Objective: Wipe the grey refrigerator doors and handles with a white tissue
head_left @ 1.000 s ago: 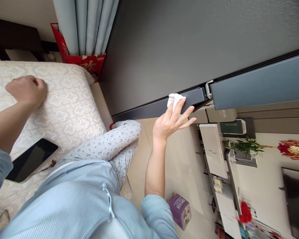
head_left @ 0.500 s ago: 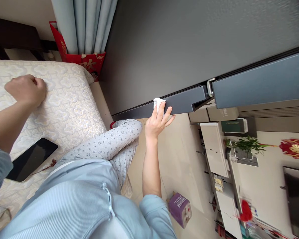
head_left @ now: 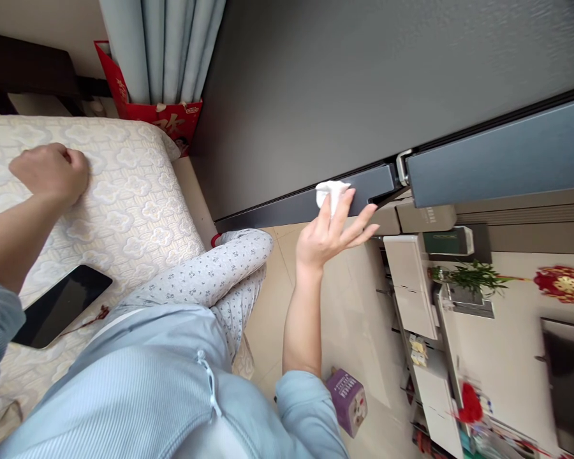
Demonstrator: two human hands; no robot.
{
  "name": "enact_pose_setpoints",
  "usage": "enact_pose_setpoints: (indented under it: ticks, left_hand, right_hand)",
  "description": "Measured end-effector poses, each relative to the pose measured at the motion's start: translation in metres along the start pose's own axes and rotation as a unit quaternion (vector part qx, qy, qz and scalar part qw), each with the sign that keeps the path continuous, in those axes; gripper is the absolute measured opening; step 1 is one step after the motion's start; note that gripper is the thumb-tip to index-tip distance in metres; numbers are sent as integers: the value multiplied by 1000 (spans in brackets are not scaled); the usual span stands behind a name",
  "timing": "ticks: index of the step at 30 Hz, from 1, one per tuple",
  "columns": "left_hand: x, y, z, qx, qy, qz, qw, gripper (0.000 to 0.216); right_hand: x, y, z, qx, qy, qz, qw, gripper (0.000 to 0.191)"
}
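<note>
My right hand (head_left: 326, 234) presses a crumpled white tissue (head_left: 332, 191) against the narrow dark edge (head_left: 287, 207) of a large grey refrigerator-like door (head_left: 316, 95). Its index and middle fingers lie on the tissue while the other fingers spread off to the right. A metal hinge (head_left: 404, 168) joins this edge to a blue-grey panel (head_left: 497, 156) farther right. Closed in a fist, my left hand (head_left: 52, 171) rests on a quilted cream cover (head_left: 138, 185), with nothing seen in it. A black phone or tablet (head_left: 67, 306) lies near my left forearm.
A red bag (head_left: 167, 121) stands beside light blue curtains (head_left: 165, 51). On the tiled floor (head_left: 349, 312) is a purple package (head_left: 347, 401). White cabinets (head_left: 411, 268), a green plant (head_left: 473, 277) and a dark screen (head_left: 571, 376) line the right side.
My right hand has slid the tissue rightward along the door edge, toward the hinge. My left hand has stayed in place.
</note>
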State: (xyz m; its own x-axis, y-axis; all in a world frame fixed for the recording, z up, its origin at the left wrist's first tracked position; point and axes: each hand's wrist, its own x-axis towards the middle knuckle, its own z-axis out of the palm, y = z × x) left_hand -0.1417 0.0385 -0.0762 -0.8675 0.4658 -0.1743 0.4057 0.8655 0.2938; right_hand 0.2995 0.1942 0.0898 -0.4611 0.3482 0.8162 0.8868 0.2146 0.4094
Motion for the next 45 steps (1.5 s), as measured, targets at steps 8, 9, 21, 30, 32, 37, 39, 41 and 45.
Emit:
enact_pose_setpoints:
  ticks: [8, 9, 21, 30, 32, 37, 39, 41, 45]
  left_hand:
    - [4, -2, 3, 4, -2, -7, 1000, 50]
    - [4, -3, 4, 5, -2, -8, 1000, 50]
    - [2, -2, 3, 4, 2, 3, 1000, 49]
    - [-7, 6, -8, -14, 12, 0, 1000, 43]
    - [-25, 24, -30, -20, -21, -1, 1000, 55]
    - [-47, 47, -57, -21, -170, -21, 985, 41]
    - [-33, 33, -40, -11, -57, -18, 998, 54]
    - [-13, 15, -17, -9, -2, -9, 1000, 43]
    - [9, -7, 10, 5, 4, -3, 1000, 42]
  right_hand:
    - [33, 6, -10, -59, 87, -7, 994, 43]
    - [31, 5, -8, -61, 83, -15, 995, 43]
    - [8, -1, 3, -60, 31, -10, 998, 47]
    - [-11, -4, 12, -11, -41, 21, 999, 54]
    - [-14, -5, 12, -4, -51, 21, 998, 54]
    - [-23, -9, 13, 10, -90, 31, 995, 55]
    - [-26, -11, 14, 5, -75, 21, 997, 54]
    - [-29, -13, 14, -4, -44, 4, 999, 51]
    - [-34, -17, 14, -16, -19, -19, 1000, 48]
